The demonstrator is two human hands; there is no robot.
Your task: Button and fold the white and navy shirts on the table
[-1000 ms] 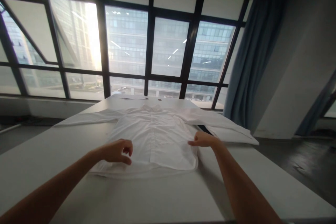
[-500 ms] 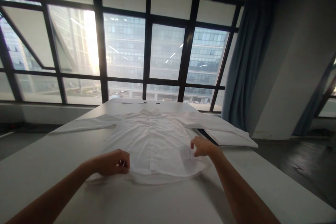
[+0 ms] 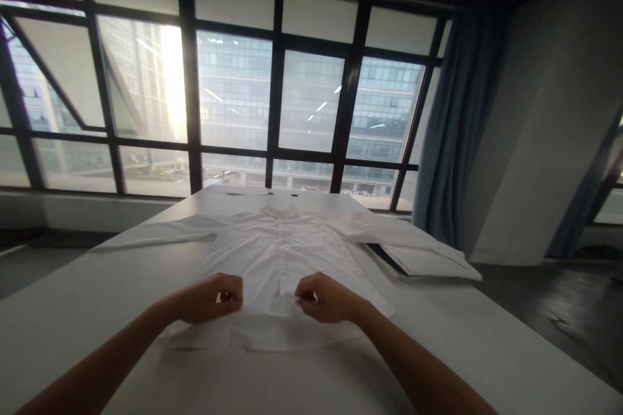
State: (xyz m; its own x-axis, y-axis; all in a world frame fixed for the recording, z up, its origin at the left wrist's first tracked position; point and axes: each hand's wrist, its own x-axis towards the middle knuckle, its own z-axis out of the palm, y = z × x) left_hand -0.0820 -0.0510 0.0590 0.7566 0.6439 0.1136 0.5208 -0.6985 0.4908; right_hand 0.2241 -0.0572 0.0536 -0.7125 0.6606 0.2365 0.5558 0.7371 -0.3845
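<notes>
A white long-sleeved button-up shirt (image 3: pixel 285 253) lies spread front up, its collar toward the window and its hem toward me. At the lower left of the shirt, my left hand (image 3: pixel 214 298) is closed in a pinch on the cloth near the hem. My right hand (image 3: pixel 324 298) pinches the cloth just right of the button placket, where the fabric rises in a small fold. Both sleeves stretch out sideways. The fingertips of each hand are partly hidden behind the knuckles.
The shirt rests on a long white table (image 3: pixel 491 337). Under the right sleeve are a folded white item (image 3: pixel 428 262) and a dark flat piece (image 3: pixel 389 258). A pale sheet lies at the far end. Beyond stand framed windows and a blue curtain (image 3: pixel 450 136).
My right hand has moved left from the shirt's right side to the placket and closed on the cloth. The hem has shifted and wrinkled; my left hand stays nearly in place.
</notes>
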